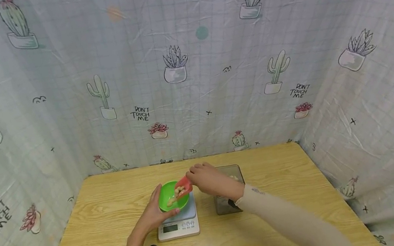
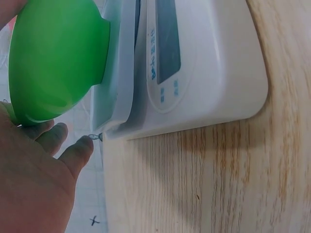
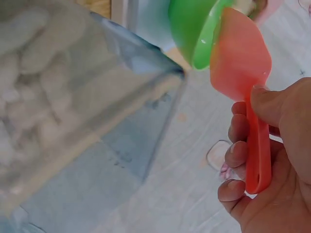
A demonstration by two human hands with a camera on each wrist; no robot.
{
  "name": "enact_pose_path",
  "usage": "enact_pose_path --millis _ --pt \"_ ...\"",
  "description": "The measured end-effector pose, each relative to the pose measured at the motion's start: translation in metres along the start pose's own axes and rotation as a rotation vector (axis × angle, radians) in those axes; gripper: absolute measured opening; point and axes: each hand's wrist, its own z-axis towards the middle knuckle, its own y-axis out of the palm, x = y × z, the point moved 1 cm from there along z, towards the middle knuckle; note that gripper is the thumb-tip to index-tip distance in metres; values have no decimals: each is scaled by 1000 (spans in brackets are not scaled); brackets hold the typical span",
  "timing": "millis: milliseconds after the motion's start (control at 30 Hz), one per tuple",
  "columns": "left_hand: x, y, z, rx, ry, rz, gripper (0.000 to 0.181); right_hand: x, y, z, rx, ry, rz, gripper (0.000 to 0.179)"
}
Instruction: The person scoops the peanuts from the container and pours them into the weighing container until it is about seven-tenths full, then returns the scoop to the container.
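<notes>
A green bowl (image 1: 163, 195) sits on the platform of a white kitchen scale (image 1: 180, 233). My left hand (image 1: 152, 213) holds the bowl at its left side, thumb by the near rim and fingers around the far left. My right hand (image 1: 210, 178) grips the handle of a red scoop (image 3: 243, 53), its thumb pressing along the handle. The scoop tilts over the bowl's right rim, with several tan pieces (image 1: 179, 190) that look like unshelled peanuts in its mouth. A few more lie inside the bowl.
Right of the scale stands a clear, grey-tinted box (image 1: 229, 209) with more tan pieces inside, partly hidden under my right forearm. Everything stands on a wooden table (image 1: 270, 180). A cactus-print curtain (image 1: 192, 97) hangs behind and along the sides.
</notes>
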Motion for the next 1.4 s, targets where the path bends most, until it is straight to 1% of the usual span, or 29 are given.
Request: enact_pose_path --millis 167,400,500,700,833,967,1067,1200,1400 --pt "0 0 1 -2 5 -12 119 -4 -8 7 -35 -25 -63 22" --pt "1 0 0 5 7 -23 119 -7 -10 11 -37 -48 -120 22" --pt "1 0 0 5 7 -25 119 -7 -10 10 -38 -51 -123 23" --pt "1 0 -2 -1 12 -17 116 -4 -8 4 -38 -48 -96 25" --pt "4 -2 -5 -4 12 -5 112 1 -5 -2 7 -41 -49 23" --pt "11 -7 -8 21 31 -2 109 8 1 -8 77 -20 11 25" --pt "15 -10 -9 38 46 5 109 14 4 -14 109 -4 40 23" --pt "21 -13 -12 57 70 21 109 20 1 -24 149 15 84 19" --pt "33 -17 -16 108 121 23 107 30 -4 -41 240 51 176 16"
